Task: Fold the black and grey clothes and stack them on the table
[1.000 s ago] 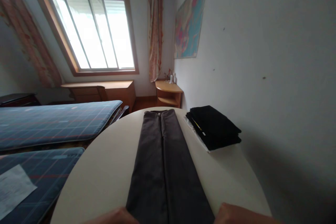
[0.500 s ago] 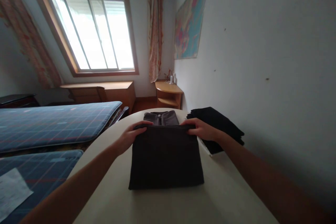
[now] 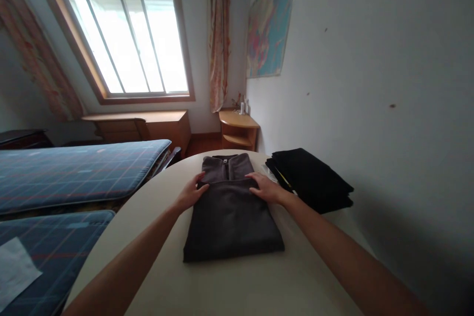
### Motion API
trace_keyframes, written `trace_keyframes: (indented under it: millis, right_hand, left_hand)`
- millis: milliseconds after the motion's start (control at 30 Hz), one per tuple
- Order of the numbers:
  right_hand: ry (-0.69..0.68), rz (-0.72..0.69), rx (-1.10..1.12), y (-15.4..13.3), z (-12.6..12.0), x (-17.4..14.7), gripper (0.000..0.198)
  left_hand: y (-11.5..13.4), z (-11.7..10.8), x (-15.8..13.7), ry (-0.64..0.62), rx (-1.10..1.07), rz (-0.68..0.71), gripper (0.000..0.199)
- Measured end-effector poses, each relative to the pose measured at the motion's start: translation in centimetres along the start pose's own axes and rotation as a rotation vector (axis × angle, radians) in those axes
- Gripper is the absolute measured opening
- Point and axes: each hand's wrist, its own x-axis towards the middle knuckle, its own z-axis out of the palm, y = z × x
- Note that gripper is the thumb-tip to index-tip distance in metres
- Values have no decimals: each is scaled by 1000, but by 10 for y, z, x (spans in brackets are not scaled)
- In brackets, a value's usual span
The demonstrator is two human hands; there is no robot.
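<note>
A dark grey zip-collar top (image 3: 235, 222) lies folded on the pale round table (image 3: 155, 252), its lower part folded up to just below the collar and zip. My left hand (image 3: 190, 192) rests at the left end of the fold's upper edge, thumb and fingers apart. At the right end, my right hand (image 3: 265, 188) lies on the cloth with its fingers spread. Both hands touch the top without gripping it, as far as I can see. A stack of folded black clothes (image 3: 311, 175) lies to the right of my right hand.
The white wall (image 3: 370, 59) runs close along the right side. To the left are blue plaid mattresses (image 3: 81, 173), with a white sheet of paper (image 3: 17, 266) on the nearer one. A corner shelf (image 3: 239, 121) and a wooden desk (image 3: 166, 121) stand beyond the table.
The folded part, raised and held at its upper edge before, now lies flatter on the top. My hands have lowered, moved slightly inward and loosened. The view has shifted slightly.
</note>
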Motion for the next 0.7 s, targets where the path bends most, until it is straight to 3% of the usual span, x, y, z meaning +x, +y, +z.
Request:
trace_keyframes:
  millis: [100,167,267,433,567,700]
  right_hand:
    - [42,-68,-116,-21,3,-28,40]
    - [41,-112,-159,-41,2,-52,34]
    - [-18,-194,-170,-67,2,-91,41]
    - [-80,-283,-199,-82,16,-131,51]
    - [-65,-296,-289,-81,27,-135,29]
    - [-120,-323,-321,-88,19,-139,20]
  left_hand:
    - [11,-5,-30,-86,242,320,44]
    - [22,-7,-60,-273,415,512,35]
    - [32,-7,-108,-529,616,678,46]
    - [18,-3,-146,-456,849,755,36]
    - [9,-4,-147,-417,940,793,21]
    - [24,-5,-154,-487,964,747,20]
